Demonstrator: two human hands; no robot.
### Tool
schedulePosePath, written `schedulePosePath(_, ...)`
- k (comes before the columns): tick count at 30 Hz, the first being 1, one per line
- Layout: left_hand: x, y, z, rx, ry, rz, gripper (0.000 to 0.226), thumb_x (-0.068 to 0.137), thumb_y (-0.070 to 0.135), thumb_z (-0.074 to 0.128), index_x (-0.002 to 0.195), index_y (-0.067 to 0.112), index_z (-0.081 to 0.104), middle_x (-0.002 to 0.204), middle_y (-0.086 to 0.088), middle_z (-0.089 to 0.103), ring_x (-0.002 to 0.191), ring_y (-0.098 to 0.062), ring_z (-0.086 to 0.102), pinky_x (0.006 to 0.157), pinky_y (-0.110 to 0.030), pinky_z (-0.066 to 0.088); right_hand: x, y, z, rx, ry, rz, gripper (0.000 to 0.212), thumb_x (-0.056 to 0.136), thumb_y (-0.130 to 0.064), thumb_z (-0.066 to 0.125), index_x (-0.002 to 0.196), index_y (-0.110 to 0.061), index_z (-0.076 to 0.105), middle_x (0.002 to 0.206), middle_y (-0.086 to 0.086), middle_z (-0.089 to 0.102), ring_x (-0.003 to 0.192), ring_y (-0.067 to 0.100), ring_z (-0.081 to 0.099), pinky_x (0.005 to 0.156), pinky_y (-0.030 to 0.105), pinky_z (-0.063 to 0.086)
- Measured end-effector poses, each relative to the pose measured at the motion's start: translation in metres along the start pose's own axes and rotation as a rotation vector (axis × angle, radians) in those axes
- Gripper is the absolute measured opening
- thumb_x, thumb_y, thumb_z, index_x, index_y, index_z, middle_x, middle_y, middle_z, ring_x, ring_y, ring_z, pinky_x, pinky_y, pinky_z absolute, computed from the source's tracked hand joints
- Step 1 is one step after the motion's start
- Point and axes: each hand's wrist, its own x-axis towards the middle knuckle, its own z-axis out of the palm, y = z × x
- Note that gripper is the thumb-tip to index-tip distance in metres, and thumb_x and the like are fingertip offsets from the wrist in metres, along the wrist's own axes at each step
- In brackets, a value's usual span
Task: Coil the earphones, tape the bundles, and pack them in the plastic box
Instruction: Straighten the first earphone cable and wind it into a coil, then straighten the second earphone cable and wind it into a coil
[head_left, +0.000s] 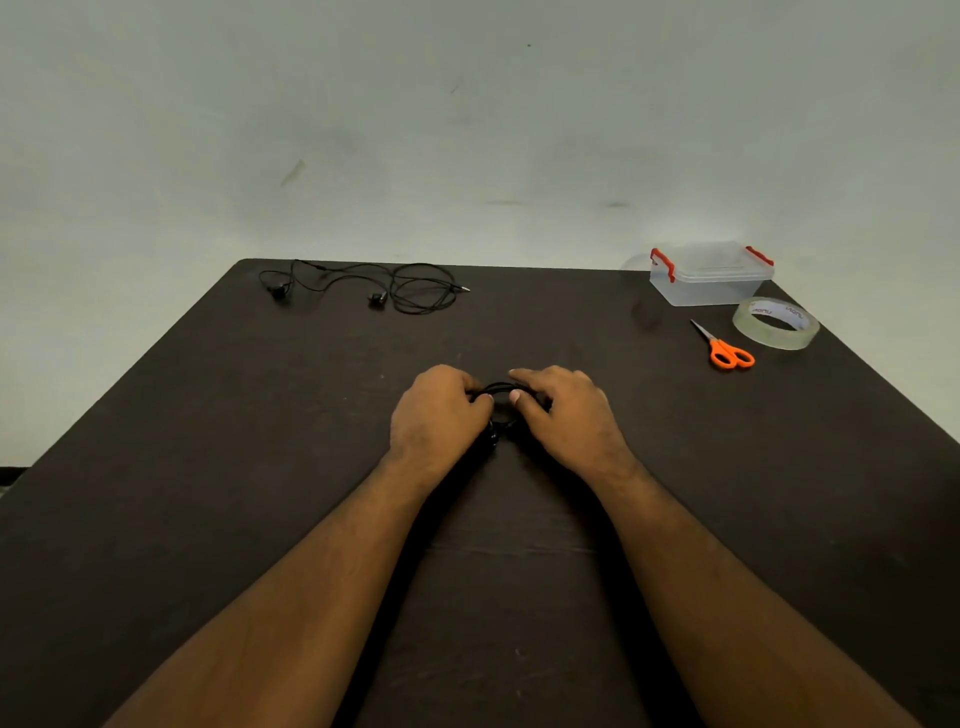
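A: Status of the grip?
B: left hand (439, 410) and right hand (563, 410) both pinch the coiled earphone (501, 388), likely to keep the loops from springing open.
A: Rest?
B: Loose earphones (363, 286) far beyond-left on the table (208, 415). Tape roll (775, 323), scissors (727, 351), plastic box (709, 275) beyond-right, untouched. Taping not started.

Both hands, left (439, 410) and right (563, 410), pinch a coiled black earphone bundle (501, 388) over the dark table (208, 467).
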Motion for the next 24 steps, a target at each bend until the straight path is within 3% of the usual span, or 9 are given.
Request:
schedulePosePath(4,-0.003,0.0,0.002,-0.019,0.043,0.029,0.022,0.089,0.032,0.058,0.096,0.021,0.074,0.081,0.003,0.073,0.075,-0.011,0.066,0.067,-0.028,0.055,-0.002,-0.002,-0.001,-0.019,-0.02,-0.006,0.035,0.098,-0.039,0.042,0.129,-0.032,0.057,0.115,-0.008,0.064,0.11,0.019,0.054,0.095,0.044,0.045)
schedulePosePath(10,-0.003,-0.008,0.004,-0.033,0.105,0.065,0.03,0.092,0.032,0.056,0.115,0.02,0.069,0.109,0.003,0.068,0.096,-0.009,0.064,0.076,-0.024,0.048,-0.006,-0.005,-0.004,-0.013,-0.024,0.003,0.038,0.099,-0.041,0.039,0.132,-0.032,0.055,0.117,-0.008,0.063,0.111,0.018,0.053,0.097,0.043,0.044)
schedulePosePath(16,-0.004,-0.013,0.001,-0.043,0.172,0.073,0.028,0.091,0.034,0.057,0.115,0.022,0.068,0.107,0.002,0.061,0.099,-0.011,0.058,0.077,-0.024,0.046,-0.002,-0.004,-0.003,0.045,-0.025,0.047,0.035,0.098,-0.041,0.041,0.125,-0.031,0.06,0.115,-0.008,0.065,0.113,0.018,0.054,0.098,0.045,0.044)
schedulePosePath(18,-0.002,-0.016,-0.001,-0.048,0.171,0.073,0.028,0.091,0.034,0.058,0.114,0.022,0.069,0.108,0.002,0.062,0.102,-0.013,0.058,0.08,-0.028,0.049,0.003,-0.002,-0.003,0.112,-0.011,0.057,0.031,0.097,-0.04,0.042,0.114,-0.029,0.066,0.107,-0.005,0.068,0.105,0.018,0.059,0.092,0.043,0.048)
schedulePosePath(20,0.003,-0.02,-0.007,-0.042,0.167,0.08,0.03,0.091,0.034,0.057,0.115,0.021,0.068,0.111,0.002,0.061,0.107,-0.015,0.056,0.084,-0.03,0.05,0.01,-0.002,-0.007,0.162,-0.022,0.063,0.028,0.097,-0.037,0.044,0.086,-0.027,0.069,0.084,-0.007,0.066,0.083,0.012,0.061,0.078,0.034,0.048)
schedulePosePath(22,0.012,-0.027,-0.017,-0.013,0.18,0.08,0.031,0.091,0.034,0.057,0.117,0.02,0.068,0.116,0.001,0.061,0.112,-0.018,0.053,0.086,-0.03,0.047,0.02,-0.007,-0.012,0.156,-0.038,0.045,0.038,0.098,-0.032,0.046,0.06,-0.025,0.05,0.061,-0.007,0.051,0.061,0.011,0.051,0.064,0.028,0.04)
schedulePosePath(24,0.023,-0.039,-0.031,0.039,0.196,0.067,0.031,0.092,0.03,0.056,0.118,0.018,0.067,0.119,-0.001,0.06,0.115,-0.021,0.05,0.088,-0.032,0.045,0.033,-0.015,-0.016,0.113,-0.045,-0.002,0.042,0.097,-0.029,0.048,0.057,-0.018,0.045,0.06,-0.001,0.05,0.06,0.017,0.052,0.059,0.029,0.038)
